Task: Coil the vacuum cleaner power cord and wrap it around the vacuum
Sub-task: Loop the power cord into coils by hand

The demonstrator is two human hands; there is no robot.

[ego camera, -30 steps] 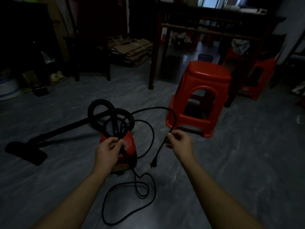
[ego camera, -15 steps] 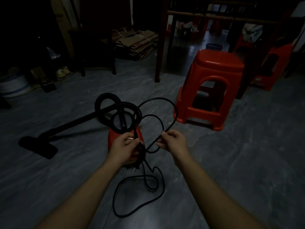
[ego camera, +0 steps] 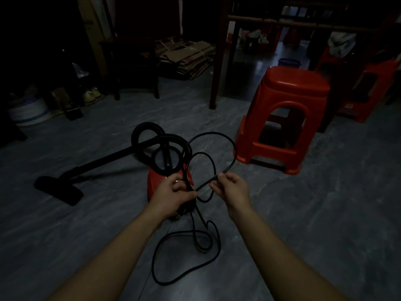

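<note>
Views: one, head. Mount: on the person's head, wide-angle. Facing: forward and steeply down over a dim grey floor (ego camera: 325,213). Nearest: both forearms rising from the bottom edge; left hand (ego camera: 171,194) and right hand (ego camera: 233,187) at frame centre, each gripping the cord (ego camera: 206,183). Just beyond: vacuum cleaner (ego camera: 156,181), seen from above. Middle distance, right: red stool (ego camera: 297,83). Farthest, along the top edge: table leg (ego camera: 217,61), flattened cardboard (ego camera: 188,55).
</note>
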